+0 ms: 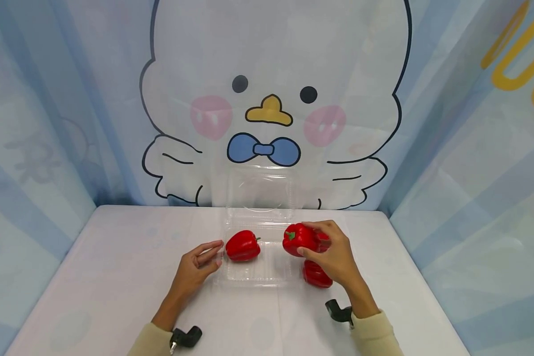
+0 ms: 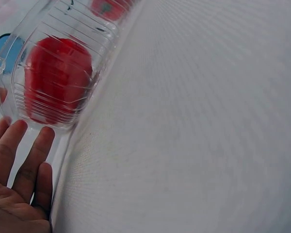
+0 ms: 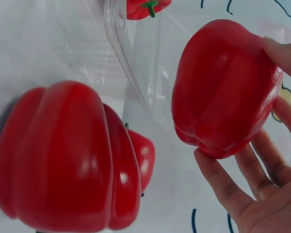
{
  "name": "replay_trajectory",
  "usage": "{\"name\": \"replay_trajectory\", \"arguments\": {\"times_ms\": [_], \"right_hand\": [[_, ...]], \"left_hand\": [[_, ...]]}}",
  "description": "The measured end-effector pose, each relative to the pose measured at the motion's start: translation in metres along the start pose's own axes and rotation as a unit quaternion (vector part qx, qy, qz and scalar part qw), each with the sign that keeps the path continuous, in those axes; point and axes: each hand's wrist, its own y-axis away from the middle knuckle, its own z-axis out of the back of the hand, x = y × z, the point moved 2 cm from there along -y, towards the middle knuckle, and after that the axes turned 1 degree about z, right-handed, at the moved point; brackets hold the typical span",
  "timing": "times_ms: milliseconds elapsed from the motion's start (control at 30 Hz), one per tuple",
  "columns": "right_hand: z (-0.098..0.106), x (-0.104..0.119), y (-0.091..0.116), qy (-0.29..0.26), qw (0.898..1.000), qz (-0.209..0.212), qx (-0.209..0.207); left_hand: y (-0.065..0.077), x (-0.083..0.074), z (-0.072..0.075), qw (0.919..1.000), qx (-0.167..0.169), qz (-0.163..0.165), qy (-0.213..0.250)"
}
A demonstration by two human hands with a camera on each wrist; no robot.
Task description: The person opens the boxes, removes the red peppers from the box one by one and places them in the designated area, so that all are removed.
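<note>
A clear plastic clamshell container [image 1: 273,269] lies on the table with its lid [image 1: 260,190] raised at the back. One red bell pepper [image 1: 243,246] is in its left part, also seen through the ribbed wall in the left wrist view. My left hand [image 1: 199,264] touches the container's left side with extended fingertips. Above the container's right side, my right hand [image 1: 333,252] holds another red bell pepper [image 3: 228,90] between thumb and fingers, its green stem turned left in the head view. Two more bell peppers, a nearer one [image 3: 63,155] and a farther one [image 3: 144,158], lie right of the container.
The white-covered table [image 1: 129,277] meets a printed cloth backdrop [image 1: 276,49] with a cartoon bird at its far edge. Cloth panels stand on the left and right sides. A black camera mount [image 1: 187,337] is on the left wrist and another [image 1: 338,311] on the right.
</note>
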Motion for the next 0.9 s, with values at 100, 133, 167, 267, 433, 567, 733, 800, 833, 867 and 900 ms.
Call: {"name": "replay_trajectory", "arguments": {"times_ms": [100, 133, 167, 267, 433, 567, 733, 800, 833, 867, 900], "right_hand": [[0.005, -0.003, 0.000, 0.006, 1.000, -0.002, -0.008], [0.006, -0.004, -0.001, 0.008, 1.000, -0.003, -0.011], [0.008, -0.005, -0.001, 0.009, 1.000, -0.005, -0.012], [0.011, -0.007, -0.001, 0.009, 1.000, -0.012, -0.015], [0.015, -0.010, -0.001, 0.011, 1.000, -0.024, -0.014], [0.019, -0.012, 0.000, 0.015, 0.999, -0.027, -0.015], [0.025, -0.013, 0.000, 0.021, 0.999, -0.021, -0.020], [0.027, -0.013, 0.000, 0.022, 0.999, -0.019, -0.023], [0.028, -0.014, -0.001, 0.023, 0.999, -0.019, -0.024], [0.029, -0.015, -0.001, 0.023, 0.999, -0.018, -0.026], [0.030, -0.015, -0.001, 0.025, 0.999, -0.018, -0.027]], "left_hand": [[0.000, 0.001, 0.000, 1.0000, 0.002, 0.002, 0.002], [-0.001, 0.001, 0.001, 1.0000, 0.002, 0.003, 0.003], [-0.001, 0.001, 0.001, 1.0000, 0.003, 0.003, 0.004], [-0.001, 0.001, 0.001, 1.0000, 0.003, 0.003, 0.003], [0.000, 0.001, 0.001, 1.0000, 0.002, -0.001, 0.002], [0.000, 0.001, 0.001, 1.0000, 0.001, -0.001, 0.001], [0.000, 0.002, 0.001, 1.0000, -0.001, 0.001, 0.000], [-0.001, 0.002, 0.001, 1.0000, -0.001, 0.000, 0.000], [-0.001, 0.002, 0.001, 1.0000, -0.001, 0.000, 0.000], [-0.001, 0.002, 0.001, 1.0000, -0.002, -0.001, 0.000], [-0.001, 0.002, 0.001, 1.0000, -0.002, -0.003, 0.000]]}}
